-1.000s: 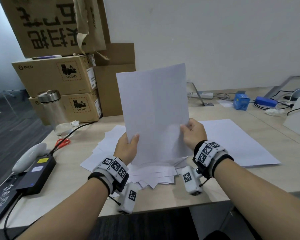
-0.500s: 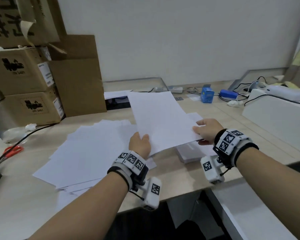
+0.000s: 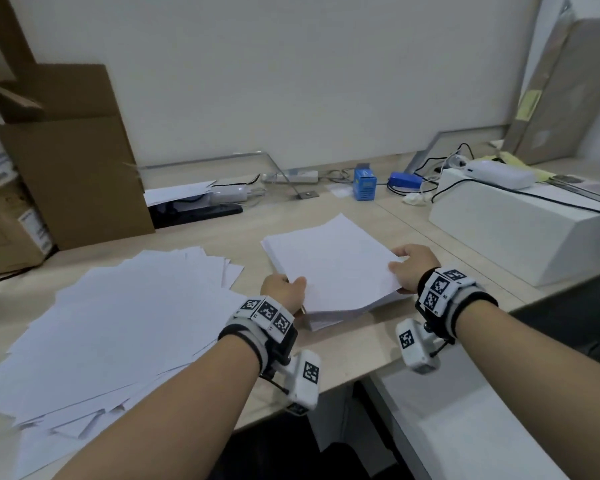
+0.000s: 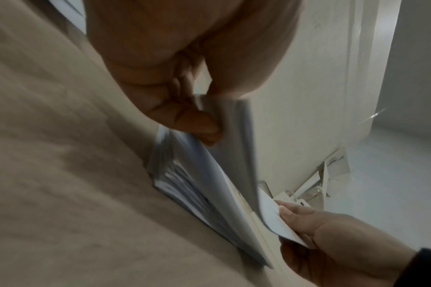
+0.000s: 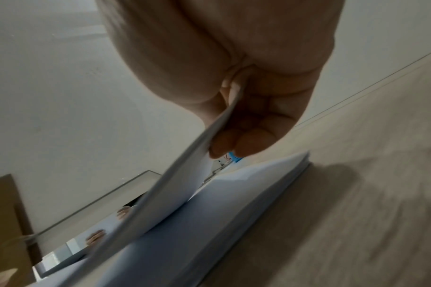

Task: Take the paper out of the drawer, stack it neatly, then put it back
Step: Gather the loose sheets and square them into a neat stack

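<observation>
We hold a sheet over the stack at the desk's 12 o'clock, near the front edge. Our left hand pinches the sheet's near-left edge, thumb on top, fingers curled beneath. Our right hand pinches the right edge the same way, fingertips under the paper. The sheet's near side hangs lifted off the stack. Loose sheets lie fanned at 9 o'clock, apart from the stack.
</observation>
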